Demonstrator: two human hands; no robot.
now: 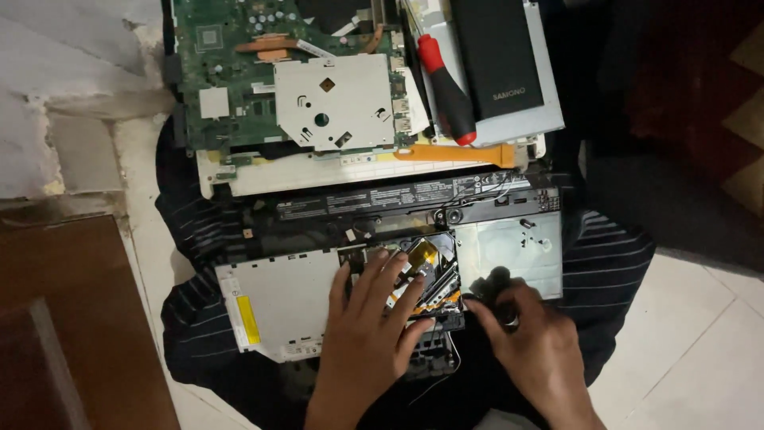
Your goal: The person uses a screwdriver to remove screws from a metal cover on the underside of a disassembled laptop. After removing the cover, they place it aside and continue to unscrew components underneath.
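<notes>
— Why was the left hand [368, 318] lying flat like that?

— It looked like a steadying hand. The fingers [380, 275] were spread and pressed down on the open middle of the chassis [382, 279], over the gold foil and the orange ribbon cable, so the shell would not shift on the striped cloth [199, 239] under it.

— And the right hand [535, 350]?

— Curled, fingertips pinched on a small dark part [497, 283] at the lower edge of the silver plate [509, 251], near the chassis's right side. I could not tell what the part was; it was blurred. Nothing else was in that hand.

— Where did the chassis sit?

— Across the person's lap on the cloth, long side toward them. Its far edge held the long black battery [398, 195]; its left half was covered by a flat silver drive [278, 299] with a yellow label near the left edge.

— How did it look?

— Stripped. Black frame, bare metal, loose thin wires trailing off the near edge.

— And the rest?

— Set aside beyond the far edge, probably to keep it within reach: the green board [239, 80] with a metal drive cage on it, a red-handled screwdriver [446, 87], an orange pry tool [461, 154] lying crosswise, and a black slab [497, 56] on a silver tray.
</notes>
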